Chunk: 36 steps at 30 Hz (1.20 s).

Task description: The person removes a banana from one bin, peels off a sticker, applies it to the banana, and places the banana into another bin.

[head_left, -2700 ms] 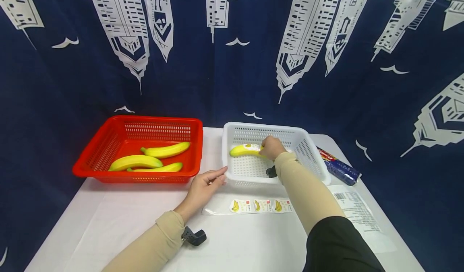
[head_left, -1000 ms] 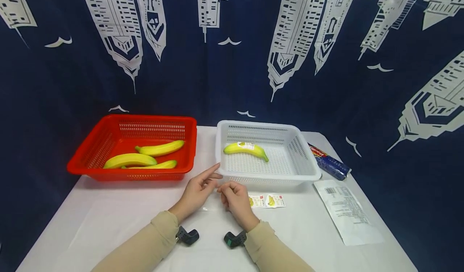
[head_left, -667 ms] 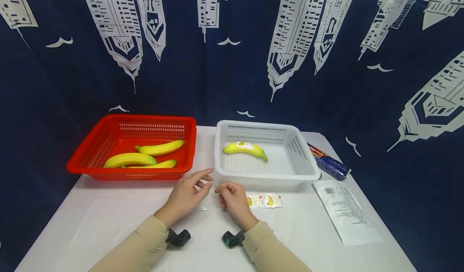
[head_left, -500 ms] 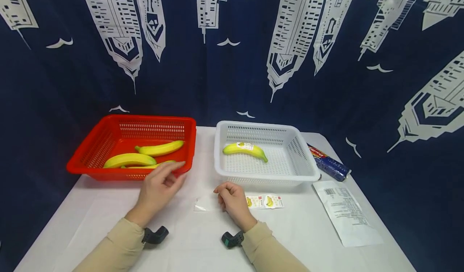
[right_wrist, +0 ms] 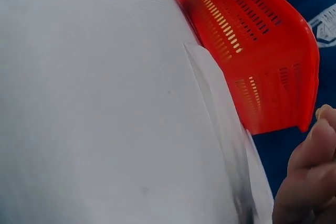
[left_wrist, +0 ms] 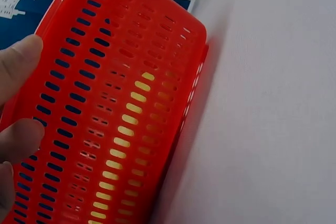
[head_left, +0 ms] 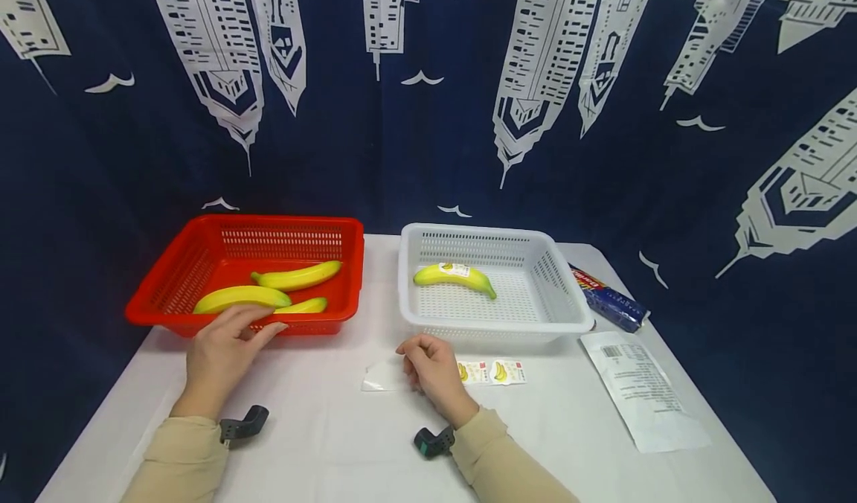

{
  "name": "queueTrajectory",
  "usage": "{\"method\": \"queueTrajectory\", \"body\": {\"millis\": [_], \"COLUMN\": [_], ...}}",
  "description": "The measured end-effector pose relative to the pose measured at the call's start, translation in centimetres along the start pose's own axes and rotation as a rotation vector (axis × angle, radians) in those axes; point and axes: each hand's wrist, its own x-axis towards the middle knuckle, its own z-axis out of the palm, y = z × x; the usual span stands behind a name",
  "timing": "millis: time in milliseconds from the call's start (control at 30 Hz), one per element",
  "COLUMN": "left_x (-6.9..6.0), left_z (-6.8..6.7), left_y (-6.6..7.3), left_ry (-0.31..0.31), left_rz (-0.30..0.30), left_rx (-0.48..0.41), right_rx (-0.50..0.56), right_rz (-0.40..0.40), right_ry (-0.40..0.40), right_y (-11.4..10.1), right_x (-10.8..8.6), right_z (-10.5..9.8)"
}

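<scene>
In the head view my left hand (head_left: pixel 224 354) is at the front rim of the red basket (head_left: pixel 351 295), fingers reaching over it and thumb apart. One banana (head_left: pixel 244 297) lies by the fingertips. A second banana (head_left: pixel 304 306) is partly behind the hand, and a third banana (head_left: pixel 297 274) lies farther back. In the left wrist view the fingers (left_wrist: pixel 21 59) are spread beside the basket wall. My right hand (head_left: pixel 435 376) stays loosely curled over the sticker sheet (head_left: pixel 382 378), covering part of it; nothing shows in its fingers. Banana stickers (head_left: pixel 507 372) show to its right.
A white basket (head_left: pixel 495 330) behind the right hand contains a banana (head_left: pixel 462 278) with a sticker on it. Farther right lie a blue packet (head_left: pixel 612 306) and a white printed pouch (head_left: pixel 643 395). A navy patterned cloth (head_left: pixel 402 153) hangs behind the table.
My right hand has left the stickered banana in the white basket and come down over the sticker sheet. My left hand has swung left from beside the sheet to the red basket.
</scene>
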Motion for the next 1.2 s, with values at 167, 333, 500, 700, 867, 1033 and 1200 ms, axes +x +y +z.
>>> {"method": "queueTrajectory", "body": {"millis": [167, 333, 500, 700, 867, 1033, 1200], "left_x": [0.0, 0.0, 0.0, 0.1, 0.0, -0.2, 0.2], "left_z": [-0.1, -0.5, -0.6, -0.4, -0.4, -0.2, -0.3], "left_y": [0.0, -0.1, -0.3, -0.4, -0.5, -0.4, 0.1], "left_ry": [-0.021, -0.057, -0.031, -0.009, -0.005, 0.026, 0.047], "left_rz": [-0.015, -0.077, -0.076, -0.054, -0.038, 0.001, 0.006], "left_rx": [0.047, 0.076, 0.052, 0.034, 0.023, 0.013, 0.005], "right_rx": [-0.054, -0.057, -0.059, -0.019, 0.057, 0.064, 0.078], "right_rz": [-0.088, -0.145, -0.163, -0.168, -0.145, -0.118, -0.122], "right_ry": [-0.092, -0.134, -0.14, -0.148, -0.074, -0.05, -0.037], "right_y": [-1.7, -2.9, -3.8, -3.6, -3.3, -3.0, -2.9], "right_x": [0.9, 2.5, 4.0, 5.1, 5.4, 5.2, 5.2], "right_z": [1.7, 3.6, 5.3, 6.7, 7.9, 8.1, 7.8]}}
